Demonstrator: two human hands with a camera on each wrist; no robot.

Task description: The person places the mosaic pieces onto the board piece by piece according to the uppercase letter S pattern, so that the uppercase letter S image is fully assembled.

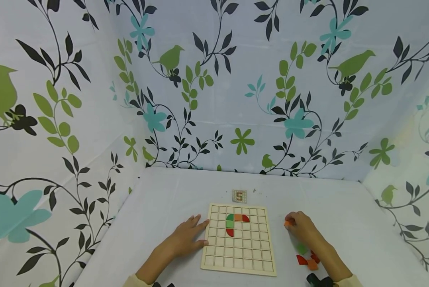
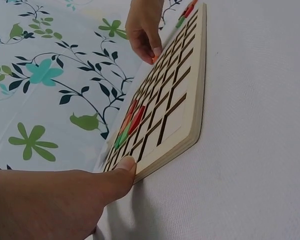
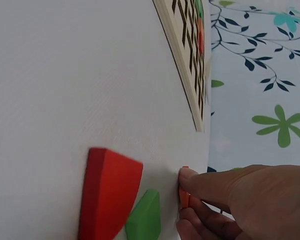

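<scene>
Left hand: fingers spread, thumb on the left edge of the gridded board. Right hand: thumb and fingers pinching an orange piece — located beyond the board's right edge. Five coloured pieces occupy cells towards the board's far edge.

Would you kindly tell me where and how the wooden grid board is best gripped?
Probably grip the board by its long rims, a hand from each side: it lies flat, its coloured pieces sit well inside, and the left hand touches the left rim.
</scene>
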